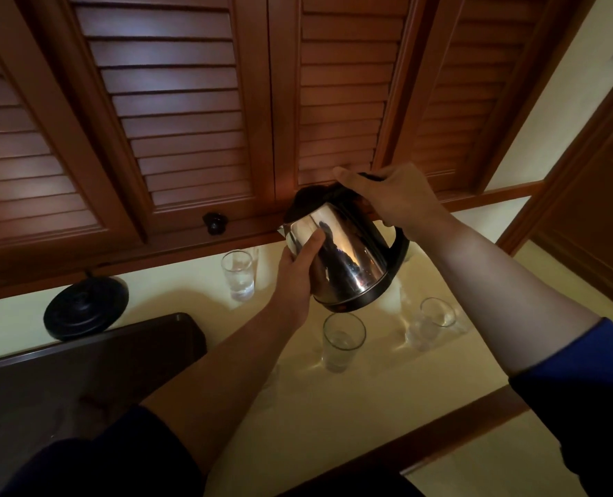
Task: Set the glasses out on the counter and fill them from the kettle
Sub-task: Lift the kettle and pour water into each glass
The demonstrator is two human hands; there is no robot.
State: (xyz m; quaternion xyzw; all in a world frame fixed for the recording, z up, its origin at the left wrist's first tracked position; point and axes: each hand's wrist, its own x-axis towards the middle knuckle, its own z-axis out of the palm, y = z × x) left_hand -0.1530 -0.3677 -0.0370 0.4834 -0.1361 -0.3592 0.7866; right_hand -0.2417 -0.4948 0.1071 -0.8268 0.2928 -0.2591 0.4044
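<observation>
A: Grip status?
B: Right hand (401, 202) is wrapped around the black handle of the steel electric kettle (348, 260), fingers curled, thumb over the top. Left hand (297, 270) supports the kettle body from the spout side, thumb flat on the steel, other fingers behind the body and hidden.
A: Kettle position?
B: Off the counter (333, 407), held in the air, tilted spout-down to the left.
A: Glasses?
B: Three on the counter. Far glass (238, 274) left of the kettle, near the spout, upright, water in it. Near glass (342, 340) just below the kettle base, upright. Right glass (432, 322) below and right of the kettle; can't tell its fill.
A: Other?
B: Black kettle base (86, 306) well left of the kettle, dark tray (93, 364) below-left. Louvered cabinet doors (175, 113) behind.
</observation>
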